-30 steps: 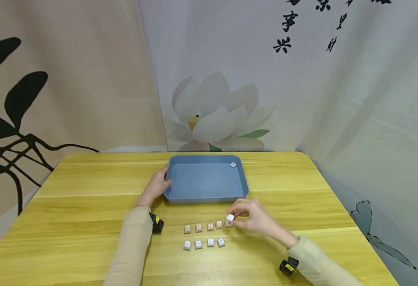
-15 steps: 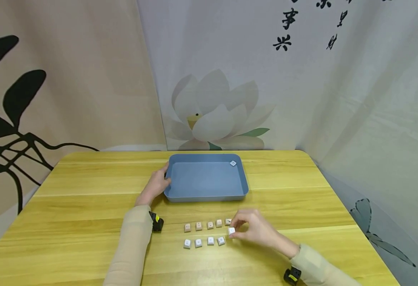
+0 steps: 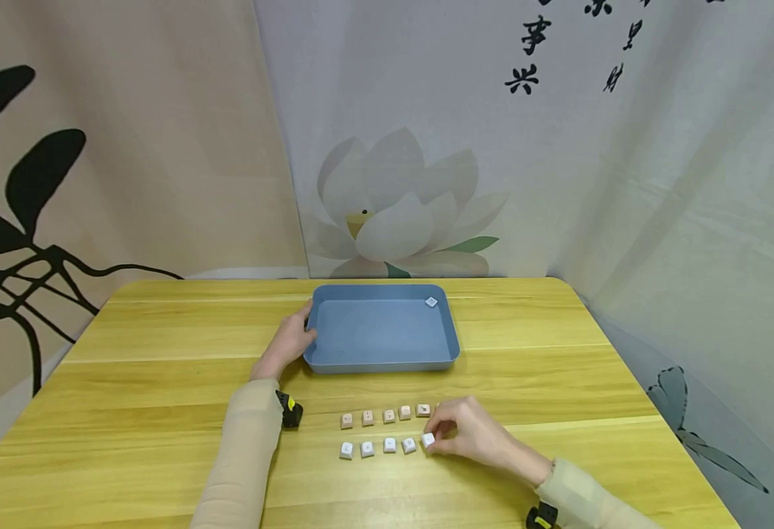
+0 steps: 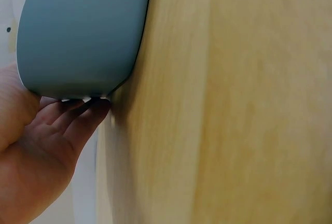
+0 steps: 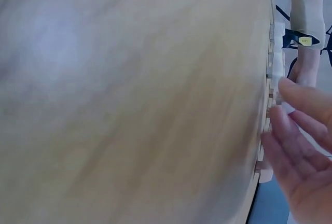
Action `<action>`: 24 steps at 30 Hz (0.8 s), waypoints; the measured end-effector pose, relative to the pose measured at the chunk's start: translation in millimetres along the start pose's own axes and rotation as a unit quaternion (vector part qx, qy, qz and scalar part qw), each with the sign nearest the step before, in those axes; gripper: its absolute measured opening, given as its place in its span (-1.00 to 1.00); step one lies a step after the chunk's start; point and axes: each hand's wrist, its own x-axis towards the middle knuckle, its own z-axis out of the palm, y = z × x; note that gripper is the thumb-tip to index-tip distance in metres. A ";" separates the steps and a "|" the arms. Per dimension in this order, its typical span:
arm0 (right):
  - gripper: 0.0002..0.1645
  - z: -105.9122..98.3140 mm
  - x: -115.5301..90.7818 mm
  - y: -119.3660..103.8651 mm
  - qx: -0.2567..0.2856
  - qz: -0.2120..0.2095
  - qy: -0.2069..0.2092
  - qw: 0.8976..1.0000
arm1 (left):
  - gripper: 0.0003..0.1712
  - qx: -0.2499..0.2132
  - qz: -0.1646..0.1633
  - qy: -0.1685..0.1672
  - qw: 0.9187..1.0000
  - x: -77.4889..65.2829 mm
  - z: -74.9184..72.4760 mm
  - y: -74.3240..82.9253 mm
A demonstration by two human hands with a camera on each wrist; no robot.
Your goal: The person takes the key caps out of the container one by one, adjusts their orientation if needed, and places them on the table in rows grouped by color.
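My left hand (image 3: 285,342) grips the left rim of a blue-grey tray (image 3: 381,367), thumb over the edge and fingers against the outer wall in the left wrist view. With thumb and fingertips, my right hand (image 3: 475,433) pinches a white keycap (image 3: 428,439) at the right end of the front row. Beside it lie several more white keycaps (image 3: 389,445), spaced out in a line. Behind them runs a row of pinkish-beige keycaps (image 3: 389,416), the rightmost keycap (image 3: 423,410) bearing a darker mark. In the right wrist view the pinched keycap is mostly hidden by the fingers (image 5: 298,95).
One white keycap (image 3: 431,302) lies inside the tray near its back right corner. All of this stands on a yellow wooden table (image 3: 162,411), with a printed cloth backdrop (image 3: 413,88) rising behind its far edge.
The right hand has moved the white keycap from above the back row's right end toward me, down to the end of the front row. The left hand stays on the tray.
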 end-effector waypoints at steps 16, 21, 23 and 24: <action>-0.83 5.3 2.9 -0.8 -0.067 0.005 -0.005 0.998 | -0.17 0.013 -0.005 0.006 1.000 -1.3 0.9 0.8; -0.81 5.5 3.9 -1.1 -0.072 0.014 -0.012 0.997 | -0.17 0.006 -0.007 0.004 1.000 -2.1 1.0 2.1; -0.81 5.0 4.0 -1.5 -0.076 0.011 -0.012 0.997 | -0.17 0.005 -0.007 0.002 1.000 -2.1 0.7 2.4; -0.81 4.6 4.0 -1.7 -0.077 0.009 -0.012 0.997 | -0.17 0.005 -0.007 0.001 1.000 -2.1 0.5 2.4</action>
